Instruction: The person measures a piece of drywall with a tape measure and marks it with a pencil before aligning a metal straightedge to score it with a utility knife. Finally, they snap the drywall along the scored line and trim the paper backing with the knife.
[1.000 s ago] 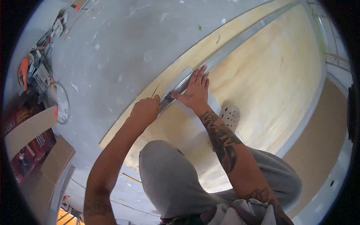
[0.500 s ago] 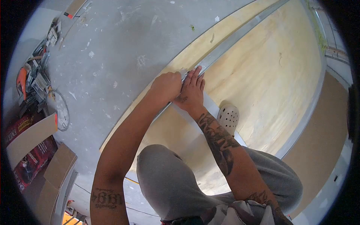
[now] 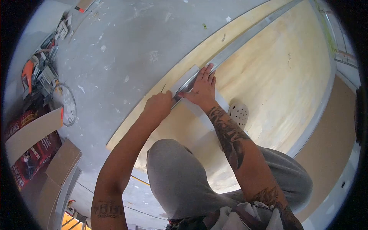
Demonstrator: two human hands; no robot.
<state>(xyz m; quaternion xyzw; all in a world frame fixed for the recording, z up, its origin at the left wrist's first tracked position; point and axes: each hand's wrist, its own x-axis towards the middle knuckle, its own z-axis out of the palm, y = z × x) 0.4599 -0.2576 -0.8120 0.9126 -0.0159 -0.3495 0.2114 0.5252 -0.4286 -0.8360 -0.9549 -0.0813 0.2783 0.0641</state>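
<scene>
My left hand [image 3: 158,107] is closed in a fist beside a long metal profile [image 3: 234,45]. A thin dark tip sticks up past its knuckles; the rest of what it grips is hidden. My right hand [image 3: 202,87] lies flat on the profile, fingers stretched along it and thumb spread toward the left hand. Under the profile, a pale grey strip [image 3: 188,77] crosses at an angle and shows on both sides. Profile and strip rest on a large plywood sheet [image 3: 268,73].
A beige clog [image 3: 238,114] stands on the plywood near my right forearm. Grey floor [image 3: 130,46] with white specks stretches left. Along the left lie metal offcuts [image 3: 48,74], an orange-handled tool [image 3: 27,73], a red printed bag [image 3: 36,153] and an opened cardboard box [image 3: 63,165].
My left hand has slid down and left along the profile, away from the right hand, uncovering more of the metal and strip. My right hand stays pressed down, thumb now spread. The view has shifted slightly.
</scene>
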